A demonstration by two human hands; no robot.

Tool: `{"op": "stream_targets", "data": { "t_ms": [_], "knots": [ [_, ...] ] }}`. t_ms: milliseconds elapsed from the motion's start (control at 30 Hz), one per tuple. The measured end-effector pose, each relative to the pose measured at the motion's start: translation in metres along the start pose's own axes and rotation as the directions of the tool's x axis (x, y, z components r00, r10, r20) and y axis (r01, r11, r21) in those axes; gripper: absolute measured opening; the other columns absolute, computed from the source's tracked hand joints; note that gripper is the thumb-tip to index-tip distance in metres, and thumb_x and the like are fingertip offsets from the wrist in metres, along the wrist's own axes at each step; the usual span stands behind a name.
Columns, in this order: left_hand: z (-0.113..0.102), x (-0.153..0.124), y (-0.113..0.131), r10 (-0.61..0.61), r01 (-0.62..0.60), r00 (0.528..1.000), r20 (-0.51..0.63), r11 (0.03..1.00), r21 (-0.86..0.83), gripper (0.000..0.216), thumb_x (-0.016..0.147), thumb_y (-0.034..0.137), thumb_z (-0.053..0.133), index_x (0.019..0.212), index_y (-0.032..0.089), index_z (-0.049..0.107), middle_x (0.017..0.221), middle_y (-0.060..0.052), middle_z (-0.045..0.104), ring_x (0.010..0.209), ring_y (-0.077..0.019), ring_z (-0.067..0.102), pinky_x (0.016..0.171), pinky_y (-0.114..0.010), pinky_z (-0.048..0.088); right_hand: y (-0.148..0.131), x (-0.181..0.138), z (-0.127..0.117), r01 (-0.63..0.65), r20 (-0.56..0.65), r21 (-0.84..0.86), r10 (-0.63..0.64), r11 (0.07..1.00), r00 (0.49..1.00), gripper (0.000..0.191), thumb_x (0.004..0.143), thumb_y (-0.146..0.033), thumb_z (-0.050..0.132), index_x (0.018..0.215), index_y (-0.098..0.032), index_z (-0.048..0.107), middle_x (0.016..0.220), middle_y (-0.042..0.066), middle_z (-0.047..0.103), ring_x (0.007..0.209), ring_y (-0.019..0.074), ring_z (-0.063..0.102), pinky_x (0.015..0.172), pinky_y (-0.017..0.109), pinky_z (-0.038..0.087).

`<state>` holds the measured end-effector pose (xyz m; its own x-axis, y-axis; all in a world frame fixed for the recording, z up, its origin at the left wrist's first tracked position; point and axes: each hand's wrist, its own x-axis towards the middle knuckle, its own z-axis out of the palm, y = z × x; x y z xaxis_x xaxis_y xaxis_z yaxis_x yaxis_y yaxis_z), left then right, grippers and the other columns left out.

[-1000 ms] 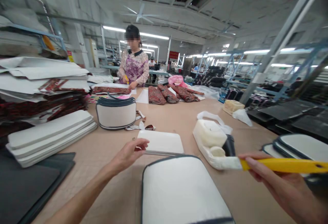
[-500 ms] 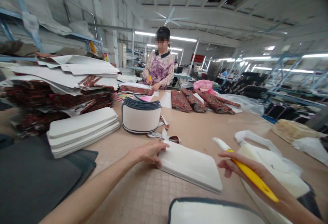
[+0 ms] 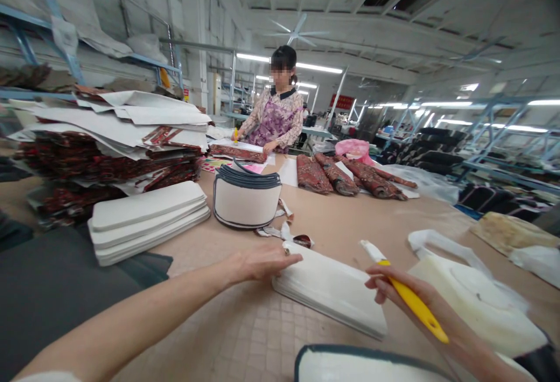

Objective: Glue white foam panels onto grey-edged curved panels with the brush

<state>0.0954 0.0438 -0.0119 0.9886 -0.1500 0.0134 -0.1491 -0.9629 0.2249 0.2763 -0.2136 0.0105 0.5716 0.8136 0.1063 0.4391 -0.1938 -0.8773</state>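
My left hand (image 3: 261, 263) reaches across the tan table (image 3: 350, 213), its fingers stretched flat onto the near corner of a small stack of white foam panels (image 3: 330, 290). My right hand (image 3: 409, 294) is closed round a yellow-handled brush (image 3: 406, 294), whose white tip points up and left, just right of that stack. A white panel with dark piping (image 3: 363, 365) lies at the bottom edge in front of me.
A white tub (image 3: 475, 306) sits right of the brush. White foam boards (image 3: 149, 221) and patterned red fabric (image 3: 100, 160) are piled at left. Curved piped panels (image 3: 247, 195) stand mid-table. A person in a floral top (image 3: 276, 118) works at the far end beside rolled red fabric (image 3: 345, 177).
The view swung left. My left hand went from hovering to lying flat on the white panel stack. My right hand brought the brush in from the tub toward the stack.
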Motion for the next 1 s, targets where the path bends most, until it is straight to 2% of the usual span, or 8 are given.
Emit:
{"op": "stream_targets", "data": {
  "t_ms": [100, 267, 367, 533, 633, 733, 867, 1000],
  "knots": [
    [0.005, 0.001, -0.008, -0.045, 0.041, 0.997, -0.055, 0.996, -0.081, 0.06, 0.069, 0.005, 0.058, 0.125, 0.021, 0.045, 0.079, -0.003, 0.063, 0.072, -0.0211, 0.056, 0.061, -0.026, 0.039, 0.005, 0.002, 0.004, 0.059, 0.015, -0.089, -0.058, 0.994, 0.998, 0.037, 0.072, -0.052, 0.06, 0.088, -0.019, 0.065, 0.078, 0.007, 0.068, 0.072, 0.0212, 0.065, 0.067, 0.032, 0.052],
    [0.018, 0.009, -0.026, -0.122, 0.079, 0.982, -0.141, 0.957, -0.281, 0.059, 0.065, 0.001, 0.053, 0.12, 0.024, 0.05, 0.077, 0.001, 0.061, 0.073, -0.0176, 0.055, 0.066, -0.024, 0.039, 0.011, 0.007, 0.004, 0.081, 0.098, -0.235, -0.059, 0.969, 0.993, 0.031, 0.073, -0.043, 0.061, 0.095, -0.02, 0.064, 0.092, 0.007, 0.068, 0.081, 0.021, 0.064, 0.072, 0.032, 0.052],
    [0.016, 0.018, -0.038, -0.169, 0.073, 0.968, -0.187, 0.897, -0.435, 0.055, 0.064, 0.004, 0.053, 0.117, 0.021, 0.051, 0.071, 0.003, 0.059, 0.069, -0.0155, 0.054, 0.065, -0.023, 0.039, 0.014, 0.008, 0.003, 0.085, 0.168, -0.243, -0.044, 0.966, 0.985, 0.048, 0.068, -0.041, 0.067, 0.111, -0.02, 0.058, 0.109, 0.01, 0.064, 0.094, 0.024, 0.062, 0.081, 0.036, 0.051],
    [-0.02, 0.028, -0.043, -0.208, -0.025, 0.943, -0.259, 0.733, -0.68, 0.052, 0.068, 0.013, 0.055, 0.119, 0.012, 0.045, 0.067, 0.004, 0.052, 0.062, -0.0117, 0.048, 0.06, -0.022, 0.036, 0.018, 0.009, 0.001, 0.084, 0.02, -0.303, -0.082, 0.949, 0.996, 0.077, 0.051, -0.028, 0.076, 0.123, -0.019, 0.049, 0.125, 0.013, 0.054, 0.118, 0.0321, 0.047, 0.099, 0.046, 0.036],
    [-0.055, 0.022, -0.029, -0.17, -0.1, 0.951, -0.257, 0.618, -0.779, 0.058, 0.068, 0.019, 0.061, 0.122, 0.012, 0.041, 0.068, 0.005, 0.051, 0.06, -0.0101, 0.045, 0.057, -0.02, 0.034, 0.008, 0.007, -0.007, 0.124, -0.106, -0.343, -0.169, 0.931, 0.98, 0.068, 0.06, -0.027, 0.069, 0.123, -0.018, 0.046, 0.125, 0.013, 0.054, 0.12, 0.031, 0.044, 0.104, 0.047, 0.027],
    [-0.084, 0.008, -0.005, -0.148, -0.127, 0.961, -0.232, 0.506, -0.853, 0.062, 0.066, 0.026, 0.069, 0.121, 0.013, 0.043, 0.07, 0.004, 0.052, 0.06, -0.0092, 0.046, 0.056, -0.02, 0.034, -0.015, -0.002, -0.022, 0.167, -0.222, -0.312, -0.242, 0.935, 0.944, 0.051, 0.074, -0.035, 0.06, 0.121, -0.021, 0.045, 0.104, 0.006, 0.063, 0.105, 0.0254, 0.056, 0.096, 0.042, 0.039],
    [-0.099, -0.014, 0.035, -0.236, -0.121, 0.949, -0.207, 0.334, -0.935, 0.061, 0.066, 0.034, 0.073, 0.117, 0.017, 0.044, 0.078, 0.003, 0.051, 0.065, -0.0093, 0.051, 0.063, -0.022, 0.041, -0.053, -0.034, -0.041, 0.089, -0.351, -0.097, -0.118, 0.991, 0.929, 0.047, 0.074, -0.043, 0.062, 0.114, -0.022, 0.049, 0.087, 0.001, 0.066, 0.083, 0.0212, 0.063, 0.072, 0.03, 0.052],
    [-0.091, -0.035, 0.079, -0.36, -0.126, 0.917, -0.173, 0.152, -0.98, 0.061, 0.076, 0.059, 0.056, 0.12, 0.02, 0.039, 0.089, -0.001, 0.052, 0.076, -0.0129, 0.056, 0.073, -0.029, 0.044, -0.083, -0.075, -0.052, -0.012, -0.31, 0.128, 0.051, 0.992, 0.949, 0.052, 0.067, -0.042, 0.071, 0.111, -0.022, 0.053, 0.089, 0.001, 0.067, 0.075, 0.0193, 0.065, 0.064, 0.026, 0.053]
  ]
}}
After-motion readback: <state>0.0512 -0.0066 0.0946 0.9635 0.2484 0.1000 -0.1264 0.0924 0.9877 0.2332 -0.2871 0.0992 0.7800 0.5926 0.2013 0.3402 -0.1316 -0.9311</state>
